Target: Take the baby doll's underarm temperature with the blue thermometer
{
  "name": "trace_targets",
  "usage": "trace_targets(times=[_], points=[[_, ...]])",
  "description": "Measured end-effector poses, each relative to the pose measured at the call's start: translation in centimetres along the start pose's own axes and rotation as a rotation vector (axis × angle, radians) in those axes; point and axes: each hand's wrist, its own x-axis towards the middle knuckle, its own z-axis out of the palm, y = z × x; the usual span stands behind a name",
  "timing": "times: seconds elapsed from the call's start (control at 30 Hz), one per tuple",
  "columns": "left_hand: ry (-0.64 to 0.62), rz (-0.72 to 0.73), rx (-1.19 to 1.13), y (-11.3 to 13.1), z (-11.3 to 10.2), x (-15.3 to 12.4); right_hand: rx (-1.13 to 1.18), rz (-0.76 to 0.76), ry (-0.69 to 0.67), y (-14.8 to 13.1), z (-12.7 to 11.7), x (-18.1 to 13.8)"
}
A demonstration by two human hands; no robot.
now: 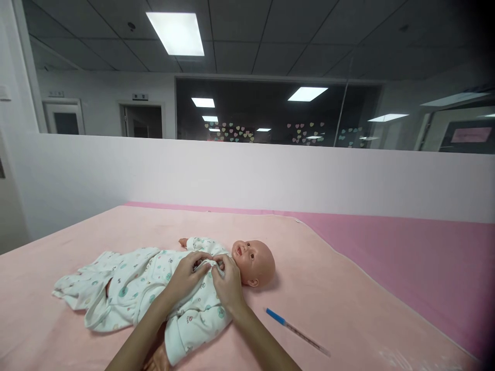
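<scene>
Left hand point(185, 275) pinches the chest front of a white cloth outfit with green-toned prints point(129, 288), thumb and fingers drawn in; exact fingertip contact hard to make out. Right hand point(229, 283), just beside it, pinches the same front nearer the neck. Any fastening there is covered by the fingers.

Wearing the outfit: a bald, tan, smooth-skinned baby doll point(259, 262), lying on its back between the forearms and beyond, head to the right, face up. Its legs are lost in loose cloth at left. Near hand of the doll is partly behind the left forearm, cut by the bottom edge. Both forearms also cut off there. Right of the doll, well clear of its head, lies a slender translucent stick with a blue end point(297, 332); its markings are too small to read.

Surface: pale peach-pink cloth point(340, 309), deeper pink sheet point(371, 245) at right. Behind, a low white wall point(251, 175). Past it, left to right: doorways with unreadable signs, then a dark window point(266, 108) dotted with small heart shapes. Right edge falls into shadow.
</scene>
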Motion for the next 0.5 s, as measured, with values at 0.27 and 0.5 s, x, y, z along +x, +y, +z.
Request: trace_targets(times=[0.27,0.5], points=[[0.007,0.035,0.068,0.36,0.15,-0.2,-0.05,-0.112,-0.014,-0.2,0.06,-0.45],[-0.03,0.059,0.211,0.04,0.64,-0.11,-0.039,-0.157,0.027,-0.55,0.15,-0.56]])
